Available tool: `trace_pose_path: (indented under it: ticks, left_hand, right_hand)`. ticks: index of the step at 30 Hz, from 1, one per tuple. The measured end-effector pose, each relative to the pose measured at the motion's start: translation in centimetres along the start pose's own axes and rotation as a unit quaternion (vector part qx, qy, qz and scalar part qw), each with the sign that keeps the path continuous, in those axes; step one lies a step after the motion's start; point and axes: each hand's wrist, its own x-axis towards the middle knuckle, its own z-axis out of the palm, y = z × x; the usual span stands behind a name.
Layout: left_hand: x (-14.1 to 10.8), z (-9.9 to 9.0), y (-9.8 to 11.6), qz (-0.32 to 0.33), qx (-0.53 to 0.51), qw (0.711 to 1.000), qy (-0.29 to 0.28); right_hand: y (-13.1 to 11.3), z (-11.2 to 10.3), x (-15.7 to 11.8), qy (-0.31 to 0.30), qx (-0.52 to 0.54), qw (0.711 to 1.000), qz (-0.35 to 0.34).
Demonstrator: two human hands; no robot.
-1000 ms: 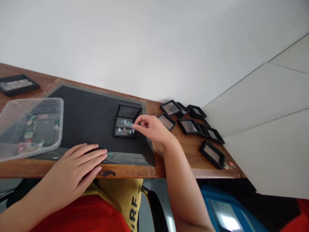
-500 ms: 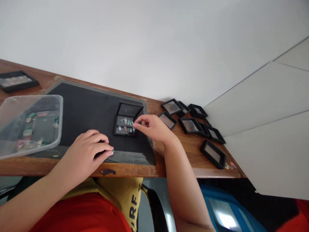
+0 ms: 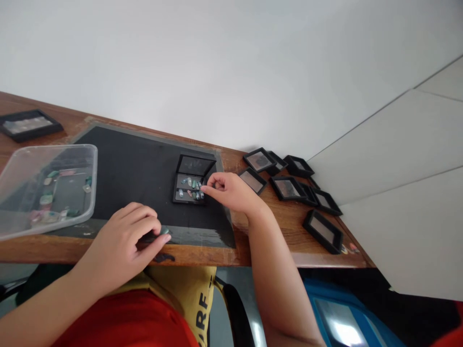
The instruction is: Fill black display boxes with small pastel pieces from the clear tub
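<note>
An open black case (image 3: 175, 189), its lid tilted up at the back, sits on the dark mat. Several small glossy pieces (image 3: 194, 183) in green, pale blue and pink lie inside it in two rows. My right hand (image 3: 227, 190) reaches over the case's right edge, thumb and index finger pinched at the pieces there; what they hold is too small to make out. My left hand (image 3: 128, 233) rests near the mat's front edge, fingers curled. A small green piece (image 3: 165, 231) shows between its thumb and index fingertips.
At left, a clear plastic tub (image 3: 94, 178) holds several loose pieces. Several black window frames (image 3: 287, 188) lie scattered on the wooden table (image 3: 260, 226) at right, with another black frame (image 3: 31, 124) at far left. A white wall (image 3: 202, 72) rises behind.
My left hand has drawn slightly left and down, exposing more of the green piece at its fingertips. The right hand stays pinched at the case's right side. The view has shifted slightly.
</note>
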Motion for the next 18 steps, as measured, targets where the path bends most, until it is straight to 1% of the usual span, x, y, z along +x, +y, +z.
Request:
trace_pose_path:
  ticks: [3, 6, 12, 15, 18]
  left_hand:
    - [0.3, 0.1, -0.9, 0.010, -0.022, 0.999, -0.025]
    - [0.5, 0.1, -1.6, 0.033, -0.012, 0.998, -0.058]
    - [1.0, -0.2, -1.9, 0.058, -0.013, 0.993, -0.102]
    - [1.3, -0.1, -1.9, 0.060, -0.023, 0.993, -0.094]
    - [1.0, -0.6, -1.1, 0.065, -0.067, 0.994, -0.060]
  right_hand:
    - [0.1, 0.0, 0.0, -0.005, 0.001, 1.000, 0.006]
    - [0.1, 0.0, 0.1, -0.010, 0.001, 1.000, 0.012]
    - [0.0, 0.0, 0.0, -0.010, -0.005, 1.000, 0.013]
    - [-0.2, -0.1, -0.1, -0.009, -0.010, 1.000, 0.018]
    - [-0.3, -0.2, -0.1, -0.001, -0.014, 1.000, 0.017]
